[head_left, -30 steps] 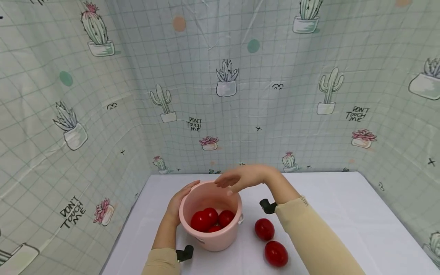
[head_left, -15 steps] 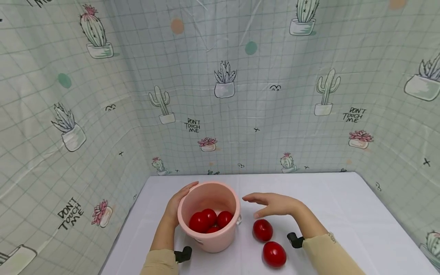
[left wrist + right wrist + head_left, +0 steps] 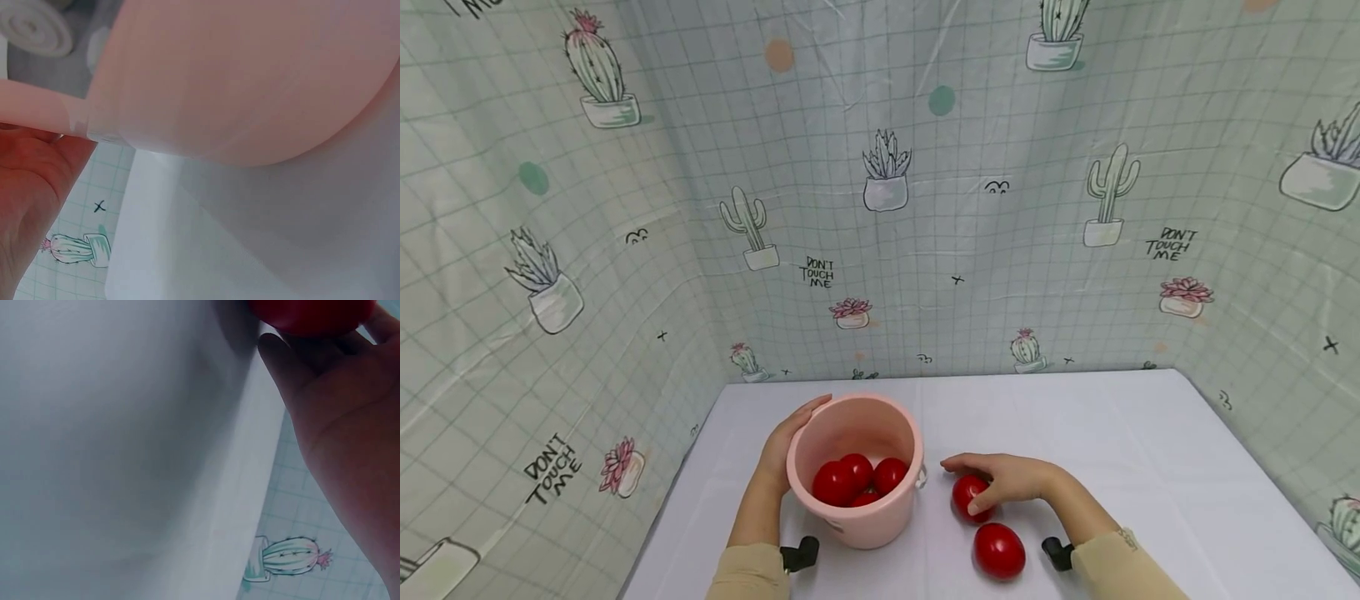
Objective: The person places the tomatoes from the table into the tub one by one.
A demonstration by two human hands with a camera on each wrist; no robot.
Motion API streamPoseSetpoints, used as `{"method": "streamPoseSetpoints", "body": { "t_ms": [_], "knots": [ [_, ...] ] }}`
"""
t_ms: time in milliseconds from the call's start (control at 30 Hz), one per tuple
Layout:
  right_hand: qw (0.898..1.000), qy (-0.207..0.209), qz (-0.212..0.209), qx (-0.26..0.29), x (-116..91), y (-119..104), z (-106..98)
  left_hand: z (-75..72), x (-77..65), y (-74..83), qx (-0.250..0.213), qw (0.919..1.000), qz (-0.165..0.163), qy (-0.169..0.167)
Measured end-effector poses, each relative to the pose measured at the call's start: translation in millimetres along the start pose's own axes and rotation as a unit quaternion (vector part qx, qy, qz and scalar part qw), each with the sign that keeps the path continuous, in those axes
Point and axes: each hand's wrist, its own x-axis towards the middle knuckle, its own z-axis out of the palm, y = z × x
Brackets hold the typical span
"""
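Observation:
A pink bucket (image 3: pixel 872 525) stands on the table, tilted slightly so its mouth faces me. My left hand (image 3: pixel 781 450) holds its left side, the fingers reaching round the rim; in the left wrist view the bucket wall (image 3: pixel 219 75) covers most of the fingers. Several red tomatoes (image 3: pixel 832 483) lie inside. Right of the bucket, my right hand (image 3: pixel 1011 479) grips another tomato (image 3: pixel 964 495), thumb at its near side and fingers beyond it. That tomato (image 3: pixel 312 314) also shows against the hand in the right wrist view. One more tomato (image 3: pixel 999 551) lies just in front.
The table (image 3: pixel 1075 417) has a white cover. Behind and on both sides hangs a curtain (image 3: pixel 1000 233) printed with cacti. A pale spiral-shaped object (image 3: pixel 36 26) shows at the left wrist view's top corner. Black wrist mounts (image 3: pixel 801 554) stick out from both sleeves.
My right hand has come from over the bucket's mouth, out to the right and down, and taken hold of the farther tomato. The left hand stays on the bucket.

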Motion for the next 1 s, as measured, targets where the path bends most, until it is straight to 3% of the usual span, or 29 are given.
{"method": "streamPoseSetpoints", "body": {
  "t_ms": [1000],
  "knots": [
    [0.998, 0.032, -0.013, -0.054, -2.8, 3.5, 1.3, -0.8, 1.7, -1.3, 0.005, 1.0000, 0.000, 0.005]
  ]
}}
